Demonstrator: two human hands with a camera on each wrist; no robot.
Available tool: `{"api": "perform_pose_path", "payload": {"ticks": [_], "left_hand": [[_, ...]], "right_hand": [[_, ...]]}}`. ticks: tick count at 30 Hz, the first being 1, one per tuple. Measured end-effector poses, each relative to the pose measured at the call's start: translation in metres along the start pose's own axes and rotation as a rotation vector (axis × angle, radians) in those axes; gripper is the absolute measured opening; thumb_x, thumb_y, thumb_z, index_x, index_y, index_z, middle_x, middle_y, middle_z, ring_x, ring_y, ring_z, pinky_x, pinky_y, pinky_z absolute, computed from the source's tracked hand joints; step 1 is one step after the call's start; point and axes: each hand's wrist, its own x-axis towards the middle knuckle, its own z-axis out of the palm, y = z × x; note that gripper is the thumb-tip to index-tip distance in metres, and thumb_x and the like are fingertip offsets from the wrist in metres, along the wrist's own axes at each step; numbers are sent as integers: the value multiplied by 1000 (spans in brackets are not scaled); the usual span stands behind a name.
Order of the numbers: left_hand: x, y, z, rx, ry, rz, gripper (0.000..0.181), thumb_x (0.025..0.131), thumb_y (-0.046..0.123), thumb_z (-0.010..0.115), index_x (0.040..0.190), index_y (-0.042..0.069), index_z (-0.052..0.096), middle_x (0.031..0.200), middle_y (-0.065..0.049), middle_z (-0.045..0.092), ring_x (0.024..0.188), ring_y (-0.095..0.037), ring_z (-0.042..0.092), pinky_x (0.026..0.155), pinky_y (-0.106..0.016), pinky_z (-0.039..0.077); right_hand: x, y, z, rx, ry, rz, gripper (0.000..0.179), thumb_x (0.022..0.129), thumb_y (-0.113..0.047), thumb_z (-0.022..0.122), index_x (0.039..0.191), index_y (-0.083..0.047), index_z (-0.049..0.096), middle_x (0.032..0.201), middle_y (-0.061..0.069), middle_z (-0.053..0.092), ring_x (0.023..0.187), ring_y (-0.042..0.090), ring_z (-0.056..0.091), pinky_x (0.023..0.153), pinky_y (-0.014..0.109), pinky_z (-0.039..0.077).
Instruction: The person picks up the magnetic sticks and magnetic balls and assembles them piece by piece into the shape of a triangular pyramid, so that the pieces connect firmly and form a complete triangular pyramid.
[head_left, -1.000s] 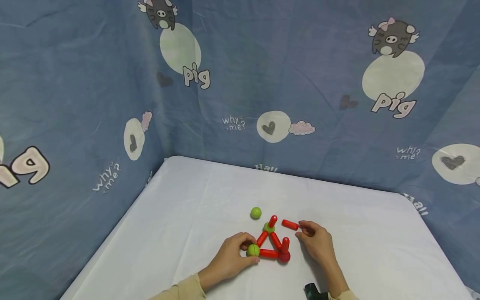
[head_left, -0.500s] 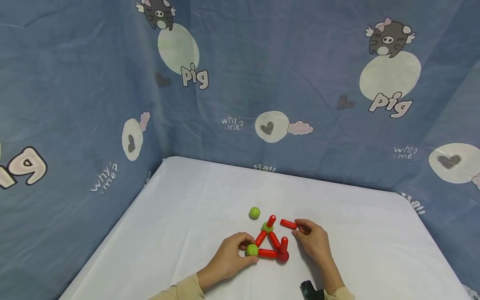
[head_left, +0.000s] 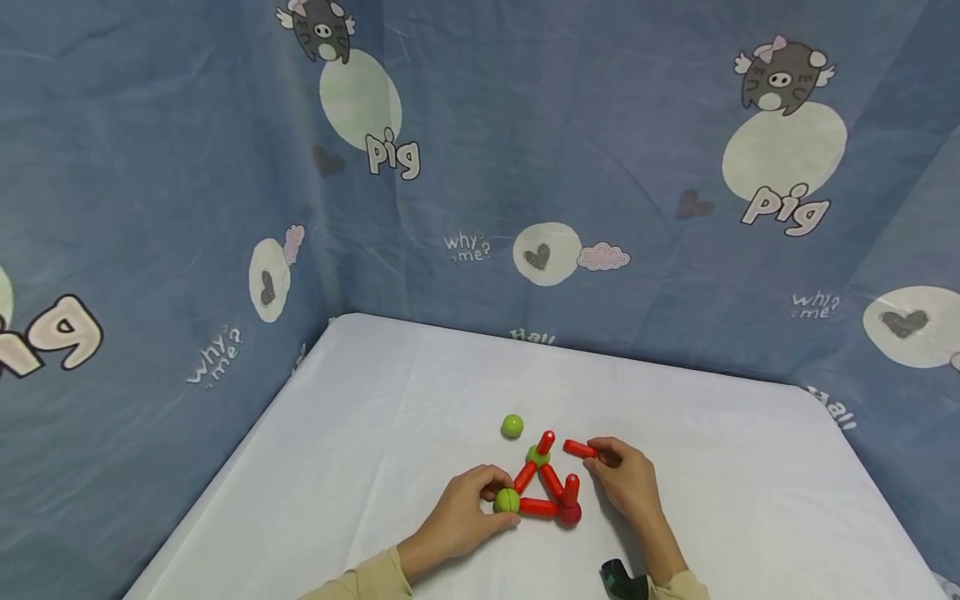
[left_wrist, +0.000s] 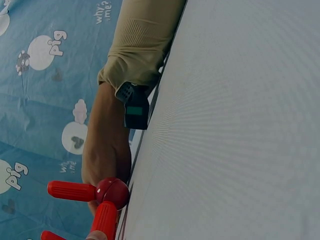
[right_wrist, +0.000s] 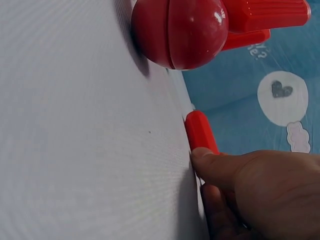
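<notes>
A triangle of red rods joined by balls lies on the white table [head_left: 420, 392]. My left hand [head_left: 459, 512] grips the green ball [head_left: 507, 501] at its left corner between thumb and fingers. The right corner is a red ball [head_left: 568, 514], the far corner another green ball [head_left: 536, 456]. From each of these two a red rod sticks up, the near one [head_left: 572, 489] and the far one [head_left: 547, 442]. Right of the triangle, my right hand [head_left: 628, 482] pinches the end of a loose red rod [head_left: 577, 448]; in the right wrist view the thumb lies on that rod [right_wrist: 201, 131].
A loose green ball [head_left: 513, 426] sits beyond the triangle. A dark wrist device [head_left: 622, 579] is at the right sleeve. Blue printed cloth [head_left: 480, 167] hangs behind the table and along its left side.
My right hand has moved slightly left, its thumb and fingers closing on the end of the loose red rod. The left hand and the triangle stay put.
</notes>
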Motion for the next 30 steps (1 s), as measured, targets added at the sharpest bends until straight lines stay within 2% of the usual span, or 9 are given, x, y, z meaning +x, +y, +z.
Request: {"api": "perform_pose_path", "payload": {"ticks": [7, 12, 16, 21, 30], "left_hand": [[2, 1, 1, -2, -8, -9, 38, 80, 31, 89, 110, 21, 69, 103, 12, 67, 92, 0, 59, 82, -19, 52], [3, 0, 2, -8, 0, 20, 37, 79, 30, 89, 109, 19, 69, 102, 11, 67, 90, 1, 58, 81, -19, 52], [2, 0, 2, -8, -2, 13, 37, 79, 30, 89, 108, 19, 69, 101, 11, 66, 89, 1, 57, 80, -19, 51], [1, 0, 1, -4, -1, 11, 37, 79, 30, 89, 108, 19, 69, 101, 11, 66, 89, 1, 57, 80, -19, 52], [-1, -1, 0, -6, 8, 15, 36, 79, 28, 89, 108, 19, 69, 100, 11, 66, 89, 1, 57, 80, -19, 51]], "right_hand": [[-2, 0, -3, 45, -4, 15, 30, 92, -15, 75, 122, -11, 72, 115, 13, 73, 108, 29, 63, 99, 51, 53], [-2, 0, -3, 58, -14, 32, 30, 94, -15, 73, 124, -10, 72, 121, 15, 71, 115, 32, 62, 103, 53, 51], [-3, -2, -6, 77, -21, 42, 31, 94, -15, 73, 124, -10, 72, 123, 15, 71, 118, 32, 61, 104, 52, 51], [-3, -6, -13, 122, -19, 52, 31, 95, -15, 71, 125, -11, 72, 124, 14, 71, 117, 29, 62, 100, 44, 53], [-4, -14, -27, 205, 21, 41, 32, 98, -20, 69, 130, -15, 70, 125, 11, 72, 114, 24, 63, 86, 16, 48]]}}
